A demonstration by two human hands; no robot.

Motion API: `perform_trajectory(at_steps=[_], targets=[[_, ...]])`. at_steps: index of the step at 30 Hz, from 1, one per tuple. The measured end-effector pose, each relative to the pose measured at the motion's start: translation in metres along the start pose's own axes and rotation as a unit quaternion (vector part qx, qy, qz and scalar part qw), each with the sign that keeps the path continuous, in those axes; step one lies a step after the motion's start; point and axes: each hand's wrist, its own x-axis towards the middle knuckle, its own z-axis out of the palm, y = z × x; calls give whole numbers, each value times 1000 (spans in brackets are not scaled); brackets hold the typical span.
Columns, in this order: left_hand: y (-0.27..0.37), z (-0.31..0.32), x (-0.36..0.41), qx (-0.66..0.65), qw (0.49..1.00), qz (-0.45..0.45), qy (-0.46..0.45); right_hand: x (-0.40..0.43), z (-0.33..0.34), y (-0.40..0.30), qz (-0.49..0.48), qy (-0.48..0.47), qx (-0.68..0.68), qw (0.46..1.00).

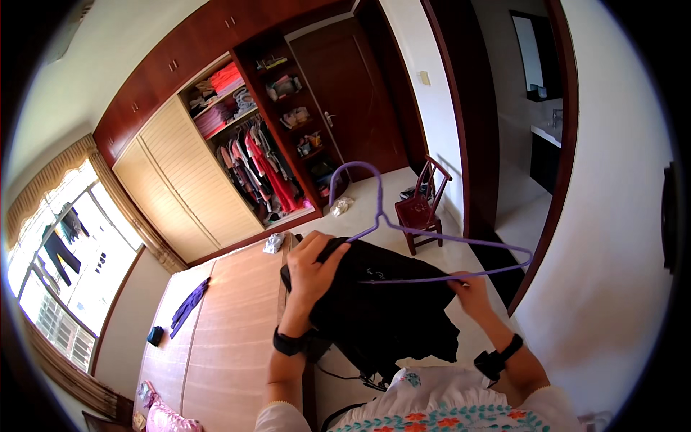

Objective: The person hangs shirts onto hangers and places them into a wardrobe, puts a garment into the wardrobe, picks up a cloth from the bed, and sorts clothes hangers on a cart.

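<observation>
A purple clothes hanger [379, 201] is held up before me, its hook pointing up and away. Black cloth, seemingly a garment [386, 308], hangs below it and bears a small pale print. My left hand [313, 264] grips the garment's upper left edge together with the hanger's left arm, which runs inside the cloth there. My right hand [471, 291] pinches the garment's right edge just under the hanger's lower bar. The hanger's right end sticks out bare beyond the cloth. Some fingertips are hidden by the fabric.
A bed [237, 308] at left holds a purple garment [189, 308], a small dark object [155, 336] and a pink pillow [167, 416]. Ahead stand an open wardrobe [259, 162] with hung clothes, a wooden door [345, 97] and a red-brown chair [421, 210]. A bathroom doorway [561, 162] lies right.
</observation>
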Motion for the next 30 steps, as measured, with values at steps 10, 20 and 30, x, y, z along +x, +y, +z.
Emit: perform_trajectory(at_steps=[10,20,30], targets=[[-24,-76,-21,33,976,-30,-215,49,-54,-65,4,-203,76,976],[-6,-71,-4,278,950,67,-125,130,-39,-95,-267,-119,-78,953],[-20,-56,-38,427,901,-38,-63,78,3,-131,-194,-239,-50,950]])
